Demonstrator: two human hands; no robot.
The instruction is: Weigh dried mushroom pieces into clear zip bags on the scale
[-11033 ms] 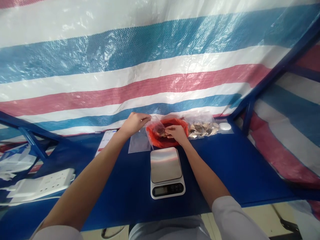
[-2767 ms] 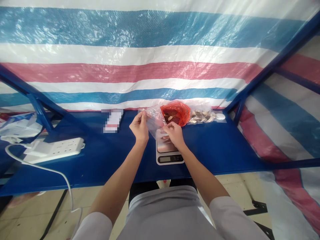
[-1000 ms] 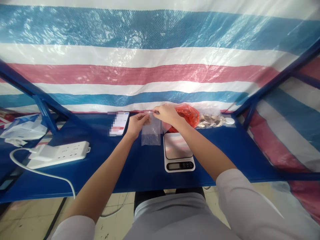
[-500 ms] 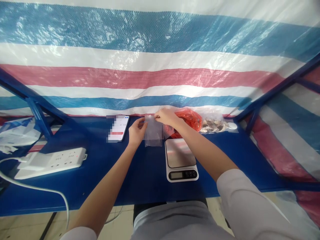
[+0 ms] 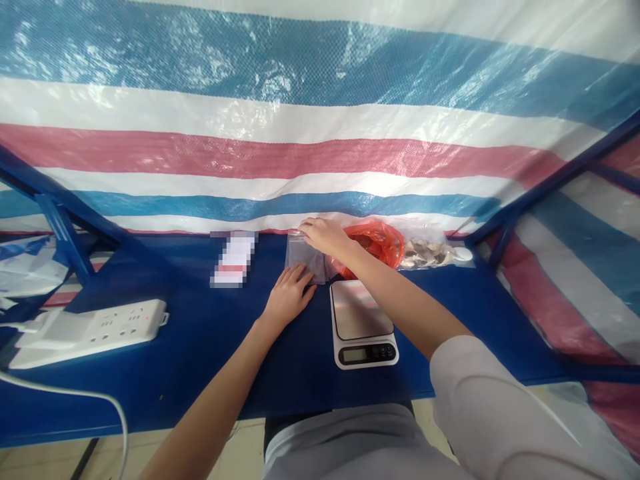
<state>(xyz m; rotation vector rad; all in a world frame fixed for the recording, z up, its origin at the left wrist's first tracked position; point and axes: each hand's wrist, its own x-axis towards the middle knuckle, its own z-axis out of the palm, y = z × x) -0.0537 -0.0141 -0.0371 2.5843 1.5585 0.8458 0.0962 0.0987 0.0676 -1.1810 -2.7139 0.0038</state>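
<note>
A small clear plastic bag [image 5: 300, 251] lies flat near the back of the blue table. My left hand [image 5: 290, 293] rests on its lower part, palm down, with the fingers stretched out and slightly apart. At the bag's top edge, the fingers of my right hand [image 5: 323, 237] are bent and closed on the plastic; the fingertips are partly hidden. Just right of the bag stands an open red plastic bag [image 5: 383, 243] with dark contents that I cannot make out. My right forearm passes over the corner of a white kitchen scale [image 5: 363, 323], whose steel plate is bare.
Beyond the red bag lies a clear bag of pale and brown dried pieces [image 5: 427, 253], beside a white round object [image 5: 463, 254]. A blurred-out phone [image 5: 234, 260] is at the left. Farther left sits a white power strip [image 5: 120, 325] with a cable. Striped sheeting [image 5: 320, 153] closes off the back.
My left hand has gone from the bag's left edge down onto its lower part, fingers now spread. My right hand has shifted slightly left along the top edge.
</note>
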